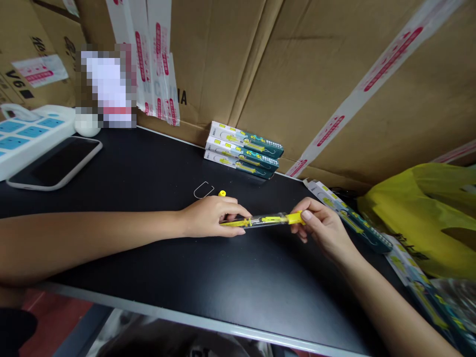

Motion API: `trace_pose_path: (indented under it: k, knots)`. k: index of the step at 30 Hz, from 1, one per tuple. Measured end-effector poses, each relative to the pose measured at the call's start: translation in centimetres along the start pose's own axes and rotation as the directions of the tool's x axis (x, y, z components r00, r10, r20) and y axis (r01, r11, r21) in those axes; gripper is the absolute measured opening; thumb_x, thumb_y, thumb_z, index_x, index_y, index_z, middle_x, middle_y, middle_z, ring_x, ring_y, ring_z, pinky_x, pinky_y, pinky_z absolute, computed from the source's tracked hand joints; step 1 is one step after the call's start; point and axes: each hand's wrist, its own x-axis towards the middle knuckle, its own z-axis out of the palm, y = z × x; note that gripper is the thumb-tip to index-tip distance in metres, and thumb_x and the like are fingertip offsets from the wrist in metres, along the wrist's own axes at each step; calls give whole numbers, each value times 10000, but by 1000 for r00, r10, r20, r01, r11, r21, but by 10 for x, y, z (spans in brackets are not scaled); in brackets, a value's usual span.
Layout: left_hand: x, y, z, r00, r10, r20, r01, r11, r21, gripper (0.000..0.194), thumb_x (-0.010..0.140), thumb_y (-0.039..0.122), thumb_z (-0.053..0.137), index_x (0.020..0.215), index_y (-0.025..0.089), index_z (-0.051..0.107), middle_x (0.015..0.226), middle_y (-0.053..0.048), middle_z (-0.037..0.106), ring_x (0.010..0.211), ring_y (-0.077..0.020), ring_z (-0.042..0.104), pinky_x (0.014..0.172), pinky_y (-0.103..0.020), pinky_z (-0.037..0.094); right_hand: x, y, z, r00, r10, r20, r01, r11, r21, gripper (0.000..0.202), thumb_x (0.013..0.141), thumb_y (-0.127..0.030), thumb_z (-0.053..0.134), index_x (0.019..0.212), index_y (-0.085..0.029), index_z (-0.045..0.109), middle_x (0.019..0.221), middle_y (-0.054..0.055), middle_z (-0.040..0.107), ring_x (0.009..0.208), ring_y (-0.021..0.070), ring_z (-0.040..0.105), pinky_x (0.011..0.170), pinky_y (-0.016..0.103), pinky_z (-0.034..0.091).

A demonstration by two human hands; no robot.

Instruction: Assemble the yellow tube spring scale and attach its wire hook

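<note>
Between my hands lies a spring scale (266, 220), a clear tube with a yellow coil and yellow parts inside, held nearly level just above the black table. My left hand (206, 216) grips its left part, with the fingers covering that end. On the other end, my right hand (322, 225) pinches the yellow end piece (295, 218) between thumb and fingers. Right behind my left hand are a bent wire loop (203, 190) and a small yellow cap (222, 193).
Several printed spring scale boxes (243, 151) are stacked against the cardboard (290, 84). More boxes (345, 213) lie at the right beside a yellow plastic bag (420, 213). A phone (55, 163) and a white power strip (33, 134) rest at the left.
</note>
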Motion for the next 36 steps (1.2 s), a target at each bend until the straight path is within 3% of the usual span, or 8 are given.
trace_pose_path:
  k: [11, 18, 24, 31, 36]
  knots:
    - [0, 0, 1, 1000, 22, -8, -22, 999, 23, 341, 845, 328, 673, 1148, 172, 693, 754, 16, 563, 634, -88, 507, 613, -207, 389, -4, 2, 10, 995, -30, -99, 31, 999, 10, 386, 784, -548, 712, 749, -196, 559, 524, -15, 621, 378, 61, 440, 352, 158, 364]
    - [0, -1, 0, 1000, 21, -5, -21, 1000, 10, 343, 847, 334, 675, 1150, 175, 691, 754, 19, 562, 633, -87, 503, 619, -206, 394, -4, 5, 11, 993, -71, -92, 72, 997, 1, 375, 802, -543, 696, 741, -196, 571, 522, -14, 618, 382, 65, 450, 362, 167, 368]
    - [0, 1, 0, 1000, 19, 4, -19, 1000, 21, 342, 844, 324, 681, 1149, 171, 697, 752, 17, 562, 642, -90, 509, 623, -208, 388, -6, 9, 14, 995, -87, -54, 81, 991, -102, 352, 830, -527, 670, 762, -193, 582, 537, -6, 620, 398, 76, 451, 372, 184, 369]
    - [1, 1, 0, 1000, 16, 3, -16, 1000, 18, 335, 846, 336, 670, 1144, 185, 695, 754, 17, 579, 635, -92, 506, 631, -215, 391, -5, 4, 8, 998, -52, 27, 54, 996, -76, 363, 851, -556, 627, 881, -194, 617, 604, 8, 644, 427, 88, 463, 385, 202, 390]
    - [1, 0, 0, 1000, 11, 1, -11, 1000, 13, 348, 842, 337, 674, 1144, 166, 693, 755, 15, 572, 630, -92, 502, 625, -217, 389, -2, 1, 1, 995, -27, 93, 34, 997, -75, 290, 846, -468, 674, 951, -203, 622, 680, 5, 626, 471, 90, 480, 392, 200, 408]
